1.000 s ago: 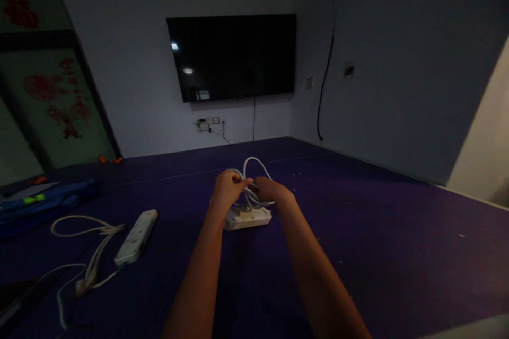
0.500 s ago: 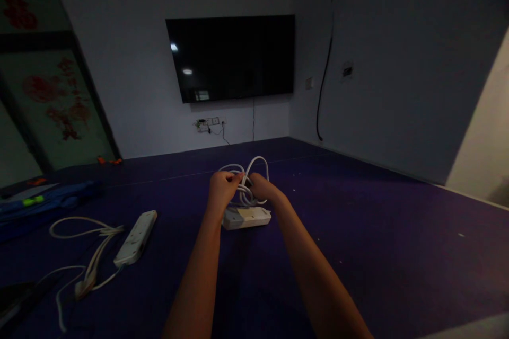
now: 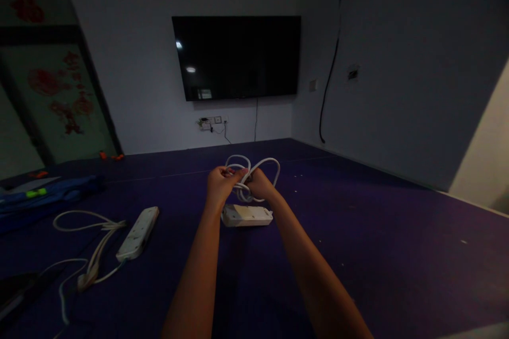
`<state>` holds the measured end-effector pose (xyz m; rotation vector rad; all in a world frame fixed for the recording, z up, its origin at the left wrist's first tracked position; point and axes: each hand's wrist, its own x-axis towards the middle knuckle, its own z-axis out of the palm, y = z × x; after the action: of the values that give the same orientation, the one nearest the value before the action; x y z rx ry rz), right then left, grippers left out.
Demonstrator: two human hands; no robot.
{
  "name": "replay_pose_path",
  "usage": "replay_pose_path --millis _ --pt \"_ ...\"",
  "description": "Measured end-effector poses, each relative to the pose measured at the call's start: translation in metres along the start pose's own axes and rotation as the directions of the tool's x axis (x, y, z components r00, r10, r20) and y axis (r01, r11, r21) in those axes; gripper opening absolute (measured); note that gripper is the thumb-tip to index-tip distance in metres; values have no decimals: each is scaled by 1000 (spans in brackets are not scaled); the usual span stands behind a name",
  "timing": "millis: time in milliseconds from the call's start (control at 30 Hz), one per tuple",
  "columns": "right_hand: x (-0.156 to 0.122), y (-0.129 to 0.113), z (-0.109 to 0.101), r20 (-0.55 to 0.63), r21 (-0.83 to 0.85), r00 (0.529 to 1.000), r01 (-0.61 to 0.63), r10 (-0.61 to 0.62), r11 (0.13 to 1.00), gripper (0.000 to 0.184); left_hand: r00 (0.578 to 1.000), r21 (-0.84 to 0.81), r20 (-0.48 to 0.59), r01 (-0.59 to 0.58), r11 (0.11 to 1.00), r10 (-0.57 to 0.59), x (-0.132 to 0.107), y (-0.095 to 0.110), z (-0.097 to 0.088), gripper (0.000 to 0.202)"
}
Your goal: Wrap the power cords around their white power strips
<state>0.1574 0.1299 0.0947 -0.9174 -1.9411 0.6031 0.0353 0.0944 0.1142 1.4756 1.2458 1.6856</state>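
A white power cord is looped in several coils between my two hands. My left hand is closed on the left side of the coils, thumb stretched along the cord. On the other side my right hand is closed round the cord too, its fingertips partly hidden behind the loops. Just below the hands lies a white power strip on the purple floor. Further left rests a second white power strip, beside its bundled cord and plug.
At the far left lies a heap of blue cloth with orange items beyond it. A television hangs on the back wall above sockets. A black cable dangles at the right corner. Small white specks dot the floor.
The loops have spread wider, the right one leaning further right and lower. Both hands keep hold of the cord and have shifted slightly. The camera view has turned a little left.
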Motion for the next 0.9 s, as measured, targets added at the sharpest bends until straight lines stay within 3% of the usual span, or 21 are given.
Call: replay_pose_path --millis 133,233,333,400,467,567,633,800,900 --pt "-3 -11 -10 -26 22 1000 4 -4 1000 18 997 24 -82 -1 1000 3 3 0 -5 49" --pt "-13 -25 -31 84 -26 996 37 -34 999 18 996 76 -84 -1 997 8 4 2 -10 49" --pt "-32 -46 -60 177 -200 984 36 0 979 15 999 139 -35 -21 990 26 3 2 -14 47" --pt "-45 -62 -78 81 -241 997 2 18 971 18 1000 138 3 -27 990 27 2 2 -15 47" --pt "-53 -75 -88 -88 -284 994 34 -61 958 31 999 121 39 -32 992 27 2 3 -16 46" --pt "-52 -80 -85 -78 -392 984 116 -158 913 71 993 94 115 -44 995 33 1 6 -17 44" --pt "-45 -72 -75 -5 -438 987 141 -159 888 81 987 74 158 -52 996 39 1 8 -18 44" --pt "-25 -43 -53 4 -426 975 204 -223 881 36 988 55 151 -27 998 18 -1 9 -20 47" --pt "-20 -32 -50 -32 -409 982 155 -184 899 29 993 43 117 -1 999 -4 1 6 -21 49"
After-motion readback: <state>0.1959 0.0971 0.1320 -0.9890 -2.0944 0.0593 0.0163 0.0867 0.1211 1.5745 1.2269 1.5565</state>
